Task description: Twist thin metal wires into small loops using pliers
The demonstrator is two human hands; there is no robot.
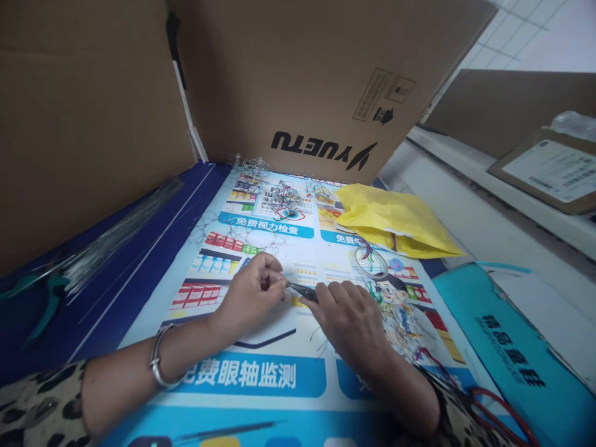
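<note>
My right hand [351, 316] is wrapped around a pair of needle-nose pliers [302, 290], whose dark, slim jaws point left. At the tip of the jaws, my left hand [256, 292] is closed in a pinch on a thin wire, mostly hidden by the fingers. Both hands are just above a printed poster sheet [279, 338] that covers the work surface. Thin loose wires curl near the right hand. Close to its far side lies a clear ring-shaped roll [358, 264] with coloured wire on it.
Tangled wire [284, 197] lies at the back. To the left are a bundle of straight wires [116, 245] and a teal-handled tool [53, 298]. A yellow bag [395, 217], teal box [507, 347] and red-handled tool [505, 413] are on the right. Tall cardboard [307, 74] closes off the back.
</note>
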